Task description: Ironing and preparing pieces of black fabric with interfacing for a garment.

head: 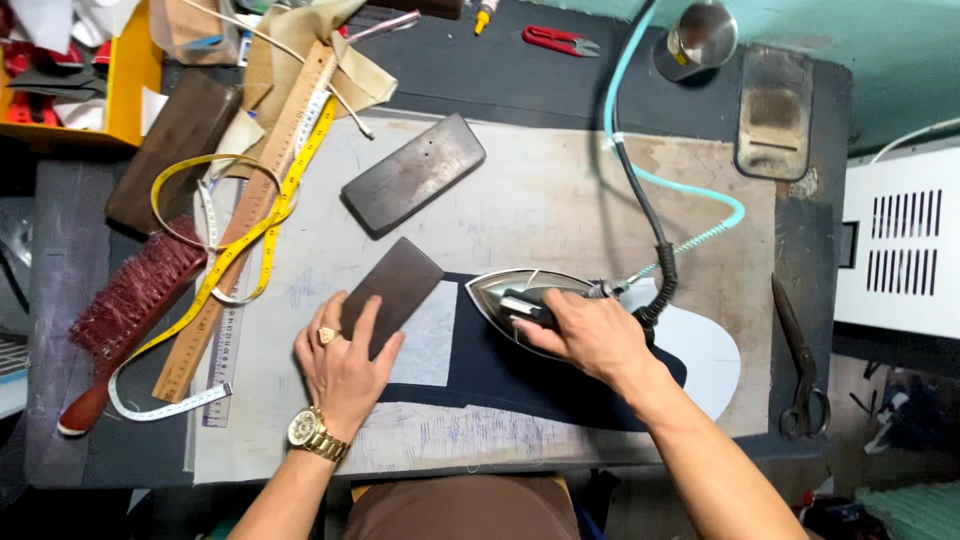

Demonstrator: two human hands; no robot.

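Dark worktable (80,300) beside a teal wall (880,60), evenly lit.

Table (80,300) is being covered by a pale marked pad (560,200). Lying directly on it: dark fabric (500,375), wooden block (413,174), wooden ruler (255,215), yellow tape measure (240,240), red brush (125,300), scissors (800,360), red snips (558,40), metal cup (700,38).

I have one view only, from the camera on the head, looking almost straight down on the worktable (560,70) from close above. The table's far edge runs along the top of the frame, and my own lap sits at the bottom centre. Both forearms enter from the bottom edge. The right edge catches floor and a white cabinet (900,240).
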